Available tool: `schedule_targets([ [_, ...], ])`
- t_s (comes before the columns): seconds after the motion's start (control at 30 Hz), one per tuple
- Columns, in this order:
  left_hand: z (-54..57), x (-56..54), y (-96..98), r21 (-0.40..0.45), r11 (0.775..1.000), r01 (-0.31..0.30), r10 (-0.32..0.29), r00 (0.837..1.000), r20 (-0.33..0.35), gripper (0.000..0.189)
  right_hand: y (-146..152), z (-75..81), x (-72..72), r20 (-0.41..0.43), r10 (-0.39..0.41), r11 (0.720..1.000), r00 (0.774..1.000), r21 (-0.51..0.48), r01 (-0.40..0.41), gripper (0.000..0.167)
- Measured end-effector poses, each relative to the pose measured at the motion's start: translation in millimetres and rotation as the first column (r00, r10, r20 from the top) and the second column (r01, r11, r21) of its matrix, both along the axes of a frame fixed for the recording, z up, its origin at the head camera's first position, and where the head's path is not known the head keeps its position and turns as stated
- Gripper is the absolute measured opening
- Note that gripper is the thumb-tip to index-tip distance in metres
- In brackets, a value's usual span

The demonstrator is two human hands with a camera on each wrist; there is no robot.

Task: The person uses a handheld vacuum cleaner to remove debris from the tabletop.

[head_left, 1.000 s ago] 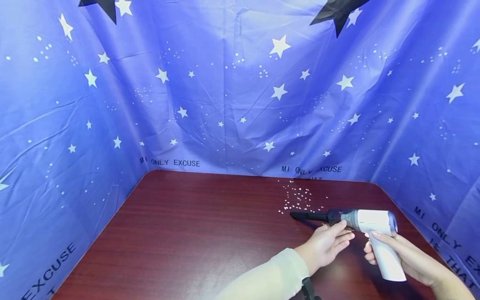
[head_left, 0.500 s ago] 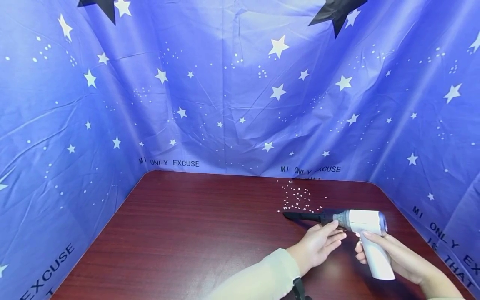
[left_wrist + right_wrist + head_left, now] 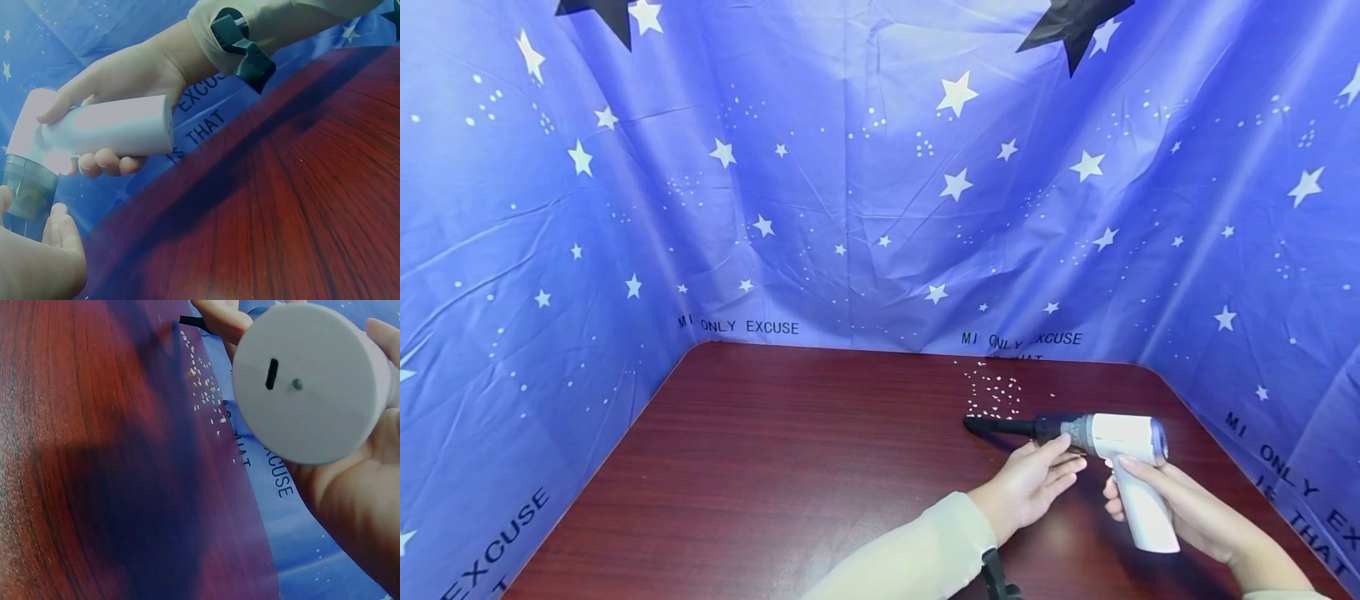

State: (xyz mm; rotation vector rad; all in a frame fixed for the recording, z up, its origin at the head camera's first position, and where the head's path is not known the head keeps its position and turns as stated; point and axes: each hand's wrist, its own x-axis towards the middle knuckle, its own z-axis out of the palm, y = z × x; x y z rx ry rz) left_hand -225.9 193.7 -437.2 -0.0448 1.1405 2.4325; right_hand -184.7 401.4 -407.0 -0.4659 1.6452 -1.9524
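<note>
A white handheld vacuum cleaner (image 3: 1123,435) is held low over the table, its slim black nozzle (image 3: 1000,426) pointing left. My right hand (image 3: 1195,504) grips its handle, fingers curled round it with the thumb on top. Under the clear dust cup (image 3: 28,190), my left hand (image 3: 1030,483) supports the front part with mostly straight fingers, the thumb along the near side. Small white bits (image 3: 996,387) lie scattered just beyond the nozzle, whose tip overlaps their near edge in the head view. From the right wrist, the handle's round end (image 3: 306,381) hides much of the cleaner.
The dark red wood-grain table (image 3: 760,467) stretches away to the left. Blue star-printed cloth (image 3: 850,167) hangs behind it and along both sides, right at the table's edges. A black strap (image 3: 996,575) sits at my left wrist.
Both hands have carried the vacuum cleaner to the left, then slightly away from me. A few white bits near the nozzle no longer show.
</note>
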Motion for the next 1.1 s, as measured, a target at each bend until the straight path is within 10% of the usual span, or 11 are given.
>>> schedule_targets([
  [1.1,-3.0,-9.5,12.3,-0.016,1.0,0.002,-0.002,1.0,-0.02,0.02,4.5,-4.4,-0.2,-0.041,-0.058,0.998,0.997,0.037,0.059,0.044],
])
